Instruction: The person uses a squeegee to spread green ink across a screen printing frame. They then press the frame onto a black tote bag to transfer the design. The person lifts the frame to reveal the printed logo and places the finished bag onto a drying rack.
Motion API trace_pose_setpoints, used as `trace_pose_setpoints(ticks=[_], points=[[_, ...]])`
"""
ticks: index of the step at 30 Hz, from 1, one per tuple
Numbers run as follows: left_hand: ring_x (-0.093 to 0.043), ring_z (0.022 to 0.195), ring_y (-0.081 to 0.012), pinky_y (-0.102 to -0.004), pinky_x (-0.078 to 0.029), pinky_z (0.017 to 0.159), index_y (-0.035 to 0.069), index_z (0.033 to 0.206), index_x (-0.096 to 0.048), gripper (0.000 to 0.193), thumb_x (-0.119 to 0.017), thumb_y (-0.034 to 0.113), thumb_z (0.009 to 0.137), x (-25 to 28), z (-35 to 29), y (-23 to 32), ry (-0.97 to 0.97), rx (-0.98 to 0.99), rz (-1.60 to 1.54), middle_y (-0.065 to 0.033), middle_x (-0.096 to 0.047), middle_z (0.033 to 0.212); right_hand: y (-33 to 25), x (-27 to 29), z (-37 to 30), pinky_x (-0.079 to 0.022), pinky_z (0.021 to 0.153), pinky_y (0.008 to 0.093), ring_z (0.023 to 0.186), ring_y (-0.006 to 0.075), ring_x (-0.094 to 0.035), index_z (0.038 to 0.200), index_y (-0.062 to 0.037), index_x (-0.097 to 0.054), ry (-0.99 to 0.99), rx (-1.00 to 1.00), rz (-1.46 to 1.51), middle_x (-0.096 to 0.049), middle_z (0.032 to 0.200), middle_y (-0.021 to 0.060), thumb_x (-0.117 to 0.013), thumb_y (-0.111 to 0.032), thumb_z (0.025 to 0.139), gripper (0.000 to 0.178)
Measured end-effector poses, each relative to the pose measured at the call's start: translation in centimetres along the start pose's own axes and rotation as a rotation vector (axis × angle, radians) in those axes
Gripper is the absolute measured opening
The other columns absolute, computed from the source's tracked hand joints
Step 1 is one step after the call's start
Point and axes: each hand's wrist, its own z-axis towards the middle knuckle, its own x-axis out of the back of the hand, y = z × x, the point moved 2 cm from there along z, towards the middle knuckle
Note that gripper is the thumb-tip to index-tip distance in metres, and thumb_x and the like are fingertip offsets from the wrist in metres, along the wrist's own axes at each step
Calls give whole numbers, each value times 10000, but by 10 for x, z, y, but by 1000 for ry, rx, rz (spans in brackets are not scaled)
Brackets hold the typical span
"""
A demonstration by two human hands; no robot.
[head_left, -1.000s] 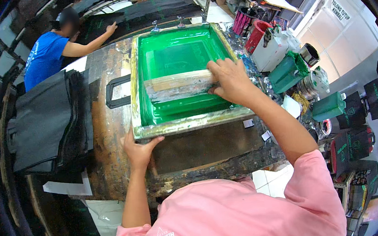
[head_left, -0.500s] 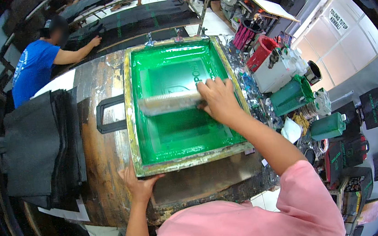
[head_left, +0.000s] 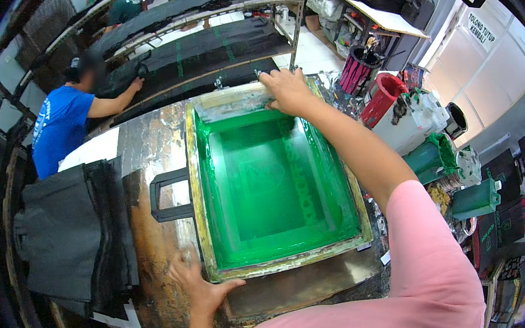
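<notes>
A wooden screen-printing frame (head_left: 197, 190) lies on the worktable, its mesh (head_left: 258, 183) covered in green ink. My right hand (head_left: 290, 90) is at the frame's far end, closed on the right part of a pale squeegee (head_left: 227, 106) that lies crosswise along the far edge. Beside the near left corner is my left hand (head_left: 200, 286), fingers apart and slightly blurred, its thumb close to the frame's edge; whether it touches I cannot tell. From under the frame's left side sticks out a black bag handle (head_left: 157, 197); the rest of that bag is hidden.
Black fabric bags (head_left: 58, 230) are stacked on the left. Ink-stained containers, among them a red bucket (head_left: 384, 100) and a green jerrycan (head_left: 476, 198), line the right. Beyond the worktable (head_left: 158, 264), a person in a blue shirt (head_left: 63, 124) reaches toward a rack of black bags (head_left: 199, 52).
My right hand has moved the squeegee from the middle of the mesh to the frame's far edge. My left hand has come off the near left corner, fingers spreading. The view has shifted.
</notes>
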Motion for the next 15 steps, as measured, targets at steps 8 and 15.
trace_pose_setpoints(ticks=[8, 15], points=[[-446, 1451, -481, -601, -333, 1214, 56, 1621, -470, 1045, -747, 738, 879, -50, 285, 76, 309, -439, -83, -271, -511, 1533, -22, -32, -33, -440, 907, 495, 1142, 275, -639, 1272, -181, -621, 254, -29, -156, -675, 1164, 42, -911, -361, 794, 588], [-645, 941, -336, -477, -504, 854, 49, 903, -679, 617, -720, 664, 917, -98, 305, 79, 316, -478, 147, -127, -684, 985, -36, -16, -69, -433, 861, 467, 1056, 262, -645, 1241, -182, -622, 189, -4, -168, -668, 1072, 26, -902, -333, 801, 543]])
